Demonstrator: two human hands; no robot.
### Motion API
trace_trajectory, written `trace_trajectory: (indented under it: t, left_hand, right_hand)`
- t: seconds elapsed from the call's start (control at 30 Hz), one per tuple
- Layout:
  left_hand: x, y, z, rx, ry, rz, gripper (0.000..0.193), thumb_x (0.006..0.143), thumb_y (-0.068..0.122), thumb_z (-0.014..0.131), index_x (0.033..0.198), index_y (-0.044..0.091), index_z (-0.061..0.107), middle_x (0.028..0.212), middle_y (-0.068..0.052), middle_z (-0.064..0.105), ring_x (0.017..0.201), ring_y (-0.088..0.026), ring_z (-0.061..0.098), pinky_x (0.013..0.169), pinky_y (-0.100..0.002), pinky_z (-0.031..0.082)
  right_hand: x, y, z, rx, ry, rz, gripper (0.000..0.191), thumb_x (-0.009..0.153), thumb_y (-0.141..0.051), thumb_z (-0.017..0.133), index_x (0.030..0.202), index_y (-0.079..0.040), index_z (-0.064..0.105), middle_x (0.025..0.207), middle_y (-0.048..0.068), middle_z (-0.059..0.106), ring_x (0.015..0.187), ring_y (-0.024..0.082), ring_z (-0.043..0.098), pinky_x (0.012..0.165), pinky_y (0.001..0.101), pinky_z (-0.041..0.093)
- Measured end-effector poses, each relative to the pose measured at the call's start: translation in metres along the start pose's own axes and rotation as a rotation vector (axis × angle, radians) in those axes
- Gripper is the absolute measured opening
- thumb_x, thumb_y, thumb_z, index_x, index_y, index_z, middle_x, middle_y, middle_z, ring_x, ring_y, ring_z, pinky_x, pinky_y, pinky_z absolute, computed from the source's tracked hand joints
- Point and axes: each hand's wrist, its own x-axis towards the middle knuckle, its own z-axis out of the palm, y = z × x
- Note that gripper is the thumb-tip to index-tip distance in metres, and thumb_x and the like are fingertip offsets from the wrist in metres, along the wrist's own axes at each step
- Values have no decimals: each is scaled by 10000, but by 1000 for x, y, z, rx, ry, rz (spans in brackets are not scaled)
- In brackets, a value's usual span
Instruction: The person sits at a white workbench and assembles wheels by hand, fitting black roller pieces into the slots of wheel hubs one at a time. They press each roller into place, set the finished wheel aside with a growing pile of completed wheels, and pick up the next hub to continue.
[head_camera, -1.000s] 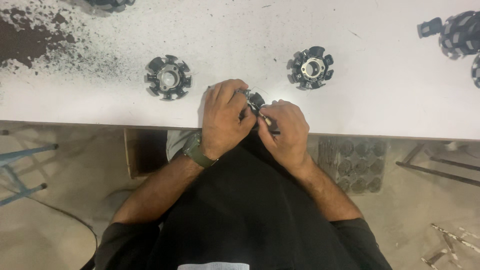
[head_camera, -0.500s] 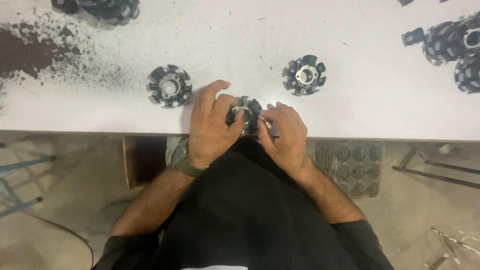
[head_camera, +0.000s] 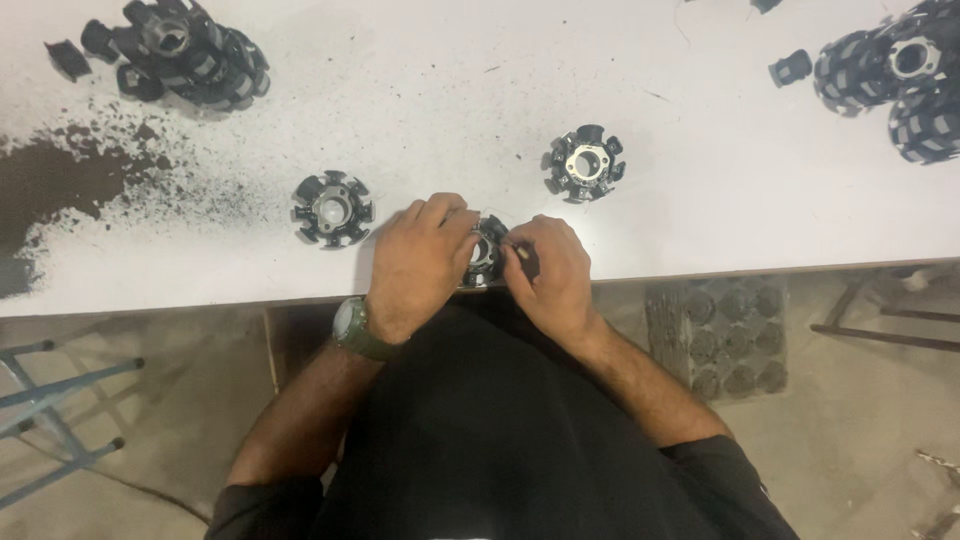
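Both hands work on one small black round toothed part (head_camera: 487, 250) with a metal centre, at the near edge of the white table (head_camera: 700, 200). My left hand (head_camera: 420, 262) covers its left side and grips it. My right hand (head_camera: 550, 268) pinches its right side, with a thin light-coloured item between the fingertips that is too small to make out. Most of the part is hidden under my fingers. A green watch (head_camera: 352, 328) sits on my left wrist.
Two similar toothed parts lie on the table, one to the left (head_camera: 332, 209) and one to the upper right (head_camera: 584, 163). Piles of them sit at the far left (head_camera: 185, 52) and far right (head_camera: 900, 75). Dark powder (head_camera: 60, 190) stains the left side. A tray of round cells (head_camera: 725, 335) lies below the table.
The view has shifted so the table fills more of the picture. My hands have stayed on the same part, now resting at the table's near edge.
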Motion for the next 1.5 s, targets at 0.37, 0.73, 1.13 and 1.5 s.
trace_trajectory:
  t: [0.37, 0.73, 1.13, 1.5]
  left_hand:
    - [4, -3, -6, 82, -68, 110, 130, 871, 99, 709, 980, 32, 684, 1254, -125, 628, 1074, -297, 669, 856, -417, 547]
    - [3, 11, -5, -118, -98, -90, 126, 941, 80, 665, 1052, 21, 664, 1117, -118, 674, 899, -353, 688, 746, -435, 566]
    - [-10, 6, 1, -132, -87, -96, 147, 879, 48, 684, 1016, 10, 650, 1117, -123, 661, 904, -346, 678, 753, -441, 557]
    - [-25, 3, 12, -134, 56, -58, 184, 856, 22, 699, 1030, 13, 639, 1193, -124, 649, 938, -342, 695, 764, -429, 585]
  right_hand:
    - [1, 6, -9, 28, -20, -33, 213, 858, 10, 749, 1013, -54, 617, 945, 92, 625, 902, 313, 610, 862, 448, 500]
    - [-8, 8, -8, 63, -42, -92, 260, 834, 3, 776, 1045, -58, 635, 1024, 104, 658, 1087, 308, 647, 1125, 593, 430]
    - [-13, 13, 4, -6, -59, -125, 261, 834, -10, 794, 1046, -58, 650, 1005, 99, 667, 1111, 319, 641, 1131, 597, 430]
    - [-16, 10, 11, 14, -51, -190, 303, 819, 25, 816, 1059, -32, 640, 1017, 114, 668, 1101, 312, 660, 1119, 585, 449]
